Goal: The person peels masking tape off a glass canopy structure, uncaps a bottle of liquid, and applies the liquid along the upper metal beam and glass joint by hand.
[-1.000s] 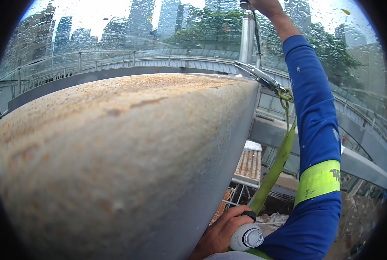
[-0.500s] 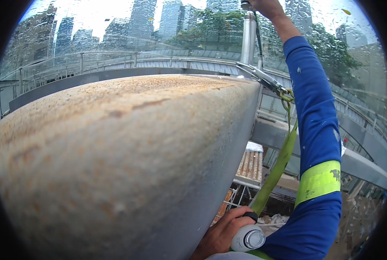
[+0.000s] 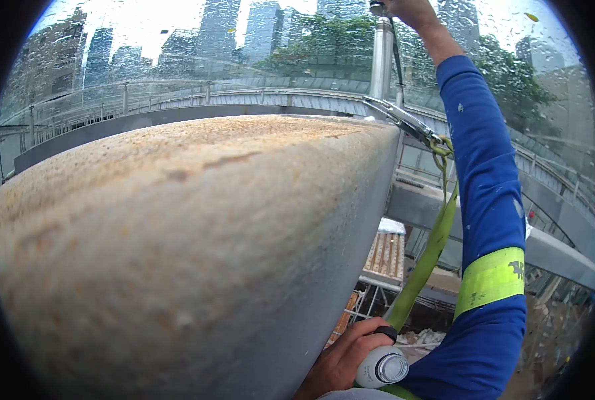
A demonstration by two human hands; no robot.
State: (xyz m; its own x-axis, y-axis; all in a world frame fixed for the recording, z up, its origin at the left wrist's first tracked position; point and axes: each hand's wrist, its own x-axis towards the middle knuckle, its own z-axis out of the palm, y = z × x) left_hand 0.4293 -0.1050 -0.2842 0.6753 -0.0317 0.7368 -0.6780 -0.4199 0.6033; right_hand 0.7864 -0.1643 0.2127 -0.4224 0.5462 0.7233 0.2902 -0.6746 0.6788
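At the bottom centre, my left hand (image 3: pixel 341 360) is closed around a white bottle (image 3: pixel 375 370) with a round, silver-rimmed end turned toward me. A black loop (image 3: pixel 386 331) shows by its fingers, beside the lower end of a green strap (image 3: pixel 424 267). My right arm, in a blue sleeve with a yellow-green band, reaches up the right side. At the top edge my right hand (image 3: pixel 411 12) is closed by a small dark and metal piece (image 3: pixel 377 8) above a silver post (image 3: pixel 381 60); the frame edge cuts off part of this hand.
A large rust-stained grey beam (image 3: pixel 177 233) fills the left and centre. A metal hook (image 3: pixel 404 120) joins the strap's upper end near the beam's far tip. Railings (image 3: pixel 125 99), wet glazing, trees and tall buildings stand beyond. Scaffolding (image 3: pixel 377 293) and debris lie far below at right.
The view has shifted very slightly. Both hands keep their places and their grips, and the strap hangs almost as before.
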